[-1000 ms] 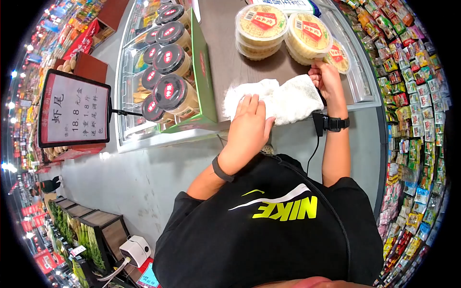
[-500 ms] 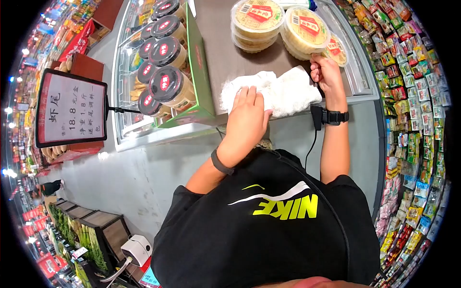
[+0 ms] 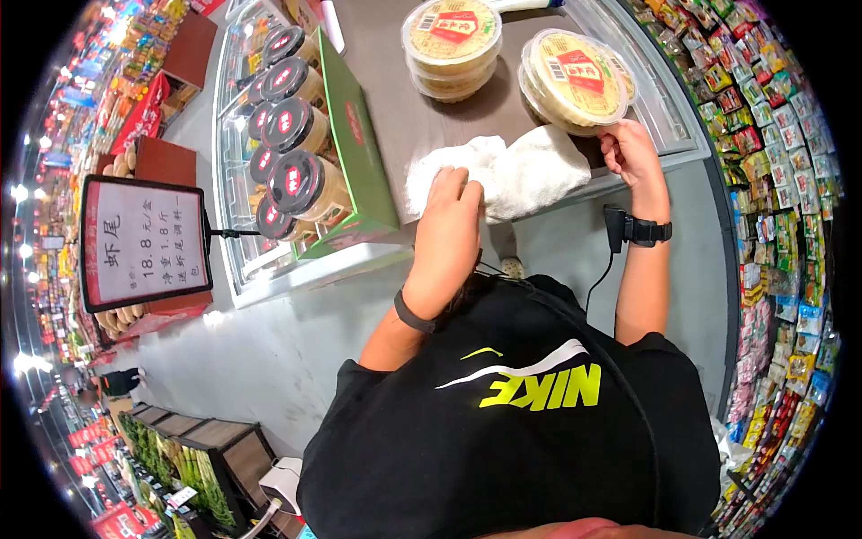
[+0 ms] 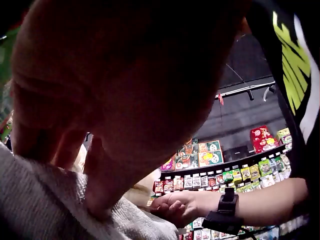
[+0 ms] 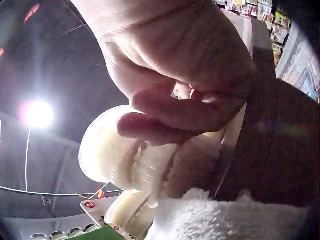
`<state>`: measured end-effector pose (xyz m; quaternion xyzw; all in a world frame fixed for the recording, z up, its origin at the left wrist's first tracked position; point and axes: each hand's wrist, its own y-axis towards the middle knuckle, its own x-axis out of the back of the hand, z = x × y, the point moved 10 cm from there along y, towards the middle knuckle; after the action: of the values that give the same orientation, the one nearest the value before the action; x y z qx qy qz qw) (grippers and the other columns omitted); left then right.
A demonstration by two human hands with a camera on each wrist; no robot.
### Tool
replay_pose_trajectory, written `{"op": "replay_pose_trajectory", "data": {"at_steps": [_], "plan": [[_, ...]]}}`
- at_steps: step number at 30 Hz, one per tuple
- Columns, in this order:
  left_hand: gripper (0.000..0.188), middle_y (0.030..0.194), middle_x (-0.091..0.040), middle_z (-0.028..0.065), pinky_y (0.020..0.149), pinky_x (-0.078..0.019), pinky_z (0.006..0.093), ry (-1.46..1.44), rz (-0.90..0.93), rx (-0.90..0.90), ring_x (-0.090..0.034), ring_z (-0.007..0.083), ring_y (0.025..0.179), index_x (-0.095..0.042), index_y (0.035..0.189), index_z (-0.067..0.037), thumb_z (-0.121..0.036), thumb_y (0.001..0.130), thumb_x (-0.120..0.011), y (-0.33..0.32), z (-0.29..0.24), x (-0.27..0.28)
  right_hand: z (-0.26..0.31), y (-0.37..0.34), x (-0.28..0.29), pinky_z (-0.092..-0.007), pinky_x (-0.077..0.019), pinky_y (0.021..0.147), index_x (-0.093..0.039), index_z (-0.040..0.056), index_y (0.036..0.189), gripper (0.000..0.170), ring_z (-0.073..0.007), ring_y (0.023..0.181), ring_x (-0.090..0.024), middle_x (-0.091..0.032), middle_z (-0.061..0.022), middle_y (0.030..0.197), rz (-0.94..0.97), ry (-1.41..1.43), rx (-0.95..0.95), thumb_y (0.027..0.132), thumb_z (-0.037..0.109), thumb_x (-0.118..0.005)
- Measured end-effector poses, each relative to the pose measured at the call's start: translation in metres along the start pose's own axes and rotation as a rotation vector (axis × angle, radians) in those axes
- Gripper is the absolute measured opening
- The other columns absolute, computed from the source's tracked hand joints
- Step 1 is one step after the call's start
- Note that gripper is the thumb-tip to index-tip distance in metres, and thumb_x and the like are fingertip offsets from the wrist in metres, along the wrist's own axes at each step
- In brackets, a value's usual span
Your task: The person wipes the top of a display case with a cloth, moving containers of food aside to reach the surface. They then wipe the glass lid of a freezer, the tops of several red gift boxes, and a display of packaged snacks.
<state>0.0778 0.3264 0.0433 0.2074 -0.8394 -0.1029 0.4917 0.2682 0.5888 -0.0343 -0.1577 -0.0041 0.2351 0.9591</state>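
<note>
My right hand pinches the near rim of the top round clear plastic tub, which has a red label and pale food inside. This tub overhangs others in the right-hand stack, and another lid is mostly hidden behind it. In the right wrist view the curled fingers lie against the tub sides. My left hand rests on a white towel at the counter's near edge, its fingers extended. The left wrist view shows the thumb pressing into the towel.
Another stack of tubs stands left of the first on the brown counter. A green box holds several black-lidded jars. A price sign stands at left. Packet racks line the right side.
The right hand has shifted the top right tub toward the right and nearer, covering most of the lid beside it. The left hand stays on the towel, its palm more arched.
</note>
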Motion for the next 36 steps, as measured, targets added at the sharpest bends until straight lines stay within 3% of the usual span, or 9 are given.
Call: {"op": "replay_pose_trajectory", "data": {"at_steps": [2, 8, 10, 12, 18, 25, 34, 36], "plan": [[0.022, 0.127, -0.057, 0.0267, 0.107, -0.0449, 0.0505, -0.043, 0.057, 0.045, -0.051, 0.0483, 0.128, -0.059, 0.102, 0.006, 0.009, 0.08, -0.06, 0.001, 0.003, -0.002, 0.002, -0.006, 0.008, -0.0243, -0.0327, 0.032, -0.062, 0.0039, 0.081, 0.022, -0.0105, 0.037, -0.049, -0.058, -0.0034, 0.058, -0.072, -0.045, 0.012, 0.097, 0.018, -0.061], [0.025, 0.128, -0.057, 0.0272, 0.108, -0.0439, 0.0518, -0.016, 0.084, 0.035, -0.051, 0.0496, 0.129, -0.059, 0.105, 0.007, 0.011, 0.08, -0.058, 0.003, -0.002, -0.003, 0.006, -0.01, 0.018, -0.0252, -0.0368, 0.035, -0.062, 0.0045, 0.078, 0.023, -0.0124, 0.039, -0.054, -0.061, -0.0049, 0.061, -0.128, -0.07, 0.076, 0.097, 0.016, -0.06], [0.027, 0.13, -0.057, 0.0245, 0.103, -0.047, 0.0507, 0.026, 0.077, 0.013, -0.052, 0.047, 0.127, -0.058, 0.105, 0.005, 0.011, 0.079, -0.057, 0.003, 0.0, -0.004, 0.006, -0.007, 0.02, -0.0254, -0.0373, 0.036, -0.063, 0.0046, 0.078, 0.023, -0.0126, 0.04, -0.055, -0.061, -0.0047, 0.061, -0.149, -0.085, 0.092, 0.098, 0.017, -0.06], [0.028, 0.133, -0.057, 0.0219, 0.099, -0.0501, 0.0496, 0.066, 0.066, -0.006, -0.054, 0.0445, 0.126, -0.058, 0.106, 0.002, 0.011, 0.079, -0.057, 0.004, -0.002, -0.003, 0.011, -0.006, 0.025, -0.0255, -0.0404, 0.039, -0.063, 0.0021, 0.078, 0.034, -0.013, 0.044, -0.059, -0.063, -0.005, 0.065, -0.204, -0.151, 0.177, 0.1, 0.029, -0.064], [0.027, 0.133, -0.057, 0.0219, 0.1, -0.0496, 0.0501, 0.072, 0.098, 0.028, -0.054, 0.0452, 0.126, -0.059, 0.105, 0.003, 0.01, 0.079, -0.057, 0.005, -0.002, -0.005, 0.016, -0.01, 0.024, -0.027, -0.0442, 0.04, -0.065, 0.0006, 0.085, 0.031, -0.0135, 0.048, -0.063, -0.065, -0.0056, 0.067, -0.348, -0.256, 0.242, 0.103, 0.026, -0.06], [0.026, 0.132, -0.058, 0.0215, 0.1, -0.0496, 0.0498, 0.114, 0.092, 0.007, -0.054, 0.0445, 0.126, -0.059, 0.105, 0.002, 0.009, 0.081, -0.057, 0.005, -0.004, -0.006, 0.022, -0.02, 0.021, -0.0282, -0.0456, 0.04, -0.063, 0.0003, 0.09, 0.025, -0.0144, 0.05, -0.064, -0.066, -0.0071, 0.069, -0.359, -0.127, 0.316, 0.102, 0.023, -0.061], [0.022, 0.131, -0.059, 0.0216, 0.1, -0.0496, 0.0498, 0.111, 0.087, 0.028, -0.055, 0.0446, 0.126, -0.06, 0.105, 0.001, 0.007, 0.083, -0.059, 0.007, -0.003, -0.007, -0.003, 0.008, 0.025, -0.0283, -0.0446, 0.038, -0.058, 0.0007, 0.101, 0.025, -0.0149, 0.049, -0.063, -0.067, -0.0081, 0.075, -0.204, -0.256, 0.141, 0.103, 0.026, -0.061], [0.022, 0.131, -0.059, 0.0215, 0.099, -0.0496, 0.0499, 0.113, 0.085, 0.031, -0.055, 0.0445, 0.126, -0.06, 0.105, 0.001, 0.007, 0.084, -0.059, 0.008, -0.003, -0.007, 0.009, -0.001, 0.025, -0.027, -0.0458, 0.039, -0.06, 0.0007, 0.104, 0.025, -0.0138, 0.049, -0.062, -0.068, -0.0074, 0.076, -0.272, -0.084, 0.235, 0.104, 0.025, -0.058]]}}
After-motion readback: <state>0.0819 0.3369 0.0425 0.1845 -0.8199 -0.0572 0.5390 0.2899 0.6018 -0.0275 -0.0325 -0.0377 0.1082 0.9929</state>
